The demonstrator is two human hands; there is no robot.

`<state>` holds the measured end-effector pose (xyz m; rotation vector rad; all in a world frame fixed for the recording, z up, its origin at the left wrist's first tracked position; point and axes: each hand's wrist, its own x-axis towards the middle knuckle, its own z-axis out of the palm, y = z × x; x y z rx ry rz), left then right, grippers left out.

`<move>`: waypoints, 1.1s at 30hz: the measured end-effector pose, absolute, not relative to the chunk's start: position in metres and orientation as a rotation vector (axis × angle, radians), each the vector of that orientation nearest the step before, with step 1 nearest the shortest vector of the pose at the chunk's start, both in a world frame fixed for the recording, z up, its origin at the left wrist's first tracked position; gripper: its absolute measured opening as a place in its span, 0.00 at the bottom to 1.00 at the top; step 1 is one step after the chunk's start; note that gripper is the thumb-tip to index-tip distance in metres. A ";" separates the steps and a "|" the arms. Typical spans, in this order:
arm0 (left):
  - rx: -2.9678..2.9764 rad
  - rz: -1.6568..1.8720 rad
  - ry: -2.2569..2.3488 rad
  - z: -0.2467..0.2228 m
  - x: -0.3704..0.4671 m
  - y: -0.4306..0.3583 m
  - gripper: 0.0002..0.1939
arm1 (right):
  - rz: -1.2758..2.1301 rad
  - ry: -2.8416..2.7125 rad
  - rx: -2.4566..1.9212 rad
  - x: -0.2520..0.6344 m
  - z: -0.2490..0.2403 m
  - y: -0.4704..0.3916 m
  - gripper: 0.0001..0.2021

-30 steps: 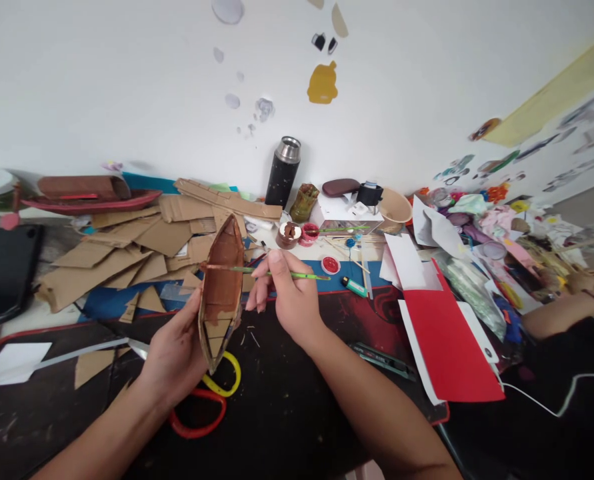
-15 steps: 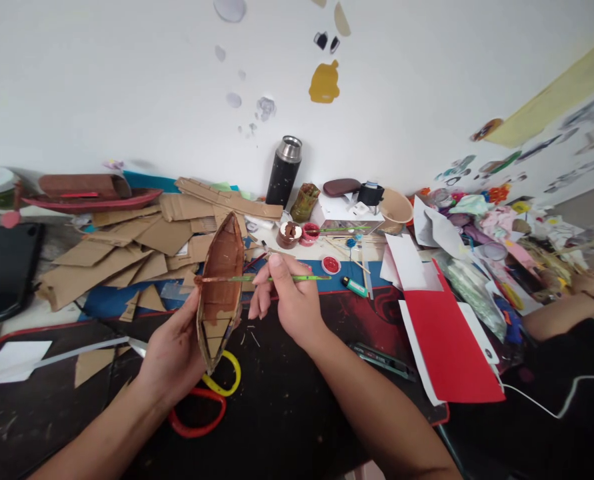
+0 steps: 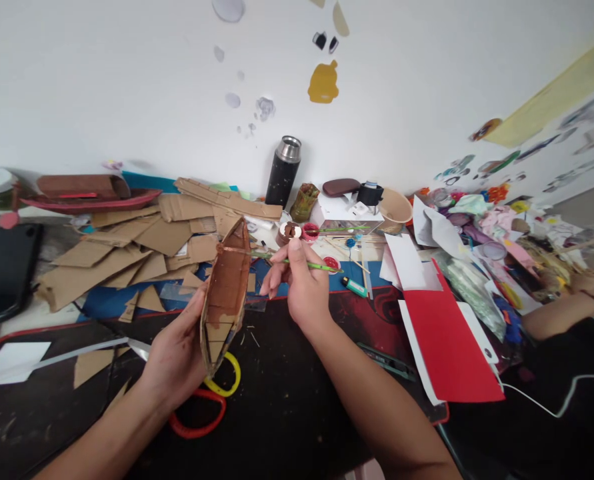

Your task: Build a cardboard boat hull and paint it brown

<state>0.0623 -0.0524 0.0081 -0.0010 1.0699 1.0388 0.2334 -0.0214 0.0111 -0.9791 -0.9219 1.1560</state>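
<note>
My left hand (image 3: 181, 340) is closed around the lower left side of a cardboard model boat (image 3: 227, 287), which stands tilted up with its hollow inside facing me. Brown paint coats most of that inside; a patch near the lower end is bare cardboard. My right hand (image 3: 301, 280) pinches a green-handled paintbrush (image 3: 321, 267), its brown tip at the boat's upper left edge. Beyond the hands stand an open jar of brown paint (image 3: 289, 232) and a jar of red paint (image 3: 310, 231). Scissors with red and yellow handles (image 3: 201, 413) lie below the boat.
Cardboard scraps (image 3: 111, 253) pile up at the left, beneath a finished-looking red-brown boat (image 3: 91, 195). A black thermos (image 3: 283, 173) stands by the wall. A red sheet (image 3: 447, 340) lies at the right, near another person's arm (image 3: 567, 307). A utility knife (image 3: 387, 360) rests on the mat.
The brush and my right hand have shifted up and to the right; the brush tip has gone further up the boat's left edge. The boat has moved slightly right.
</note>
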 end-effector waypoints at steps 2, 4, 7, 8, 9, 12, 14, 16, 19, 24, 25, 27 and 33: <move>0.005 1.035 1.076 0.011 0.062 -0.053 0.24 | 1.185 -0.940 -0.982 0.233 0.010 -0.024 0.28; 0.003 1.042 1.092 0.014 0.062 -0.052 0.24 | 1.219 -0.957 -0.975 0.233 0.008 -0.027 0.29; -0.003 1.061 1.102 0.015 0.062 -0.051 0.25 | 1.270 -0.976 -0.981 0.233 0.007 -0.029 0.30; 0.000 1.062 1.094 0.015 0.062 -0.051 0.25 | 1.280 -0.980 -0.985 0.233 0.008 -0.030 0.30; 0.006 1.059 1.083 0.013 0.062 -0.051 0.26 | 1.281 -0.978 -0.987 0.234 0.008 -0.029 0.30; 0.030 1.056 1.048 0.007 0.061 -0.052 0.24 | 1.240 -0.950 -0.980 0.234 0.011 -0.026 0.29; 0.039 1.060 1.023 0.002 0.060 -0.052 0.24 | 1.210 -0.933 -0.978 0.233 0.013 -0.025 0.29; 0.040 1.065 1.003 0.000 0.058 -0.052 0.24 | 1.217 -0.935 -0.977 0.232 0.013 -0.025 0.29; 0.052 1.079 0.979 -0.002 0.055 -0.051 0.25 | 1.281 -0.945 -0.974 0.230 0.011 -0.031 0.30; 0.016 1.085 0.998 0.000 0.055 -0.047 0.21 | 1.372 -0.947 -0.975 0.228 0.005 -0.043 0.30; -0.001 1.079 1.007 0.002 0.056 -0.046 0.20 | 1.383 -0.946 -0.958 0.228 0.004 -0.045 0.30; -0.025 1.080 1.014 0.007 0.058 -0.045 0.21 | 1.404 -0.942 -0.920 0.228 0.004 -0.048 0.29; 0.000 1.107 0.981 0.014 0.059 -0.044 0.24 | 1.492 -0.949 -0.902 0.232 0.005 -0.061 0.29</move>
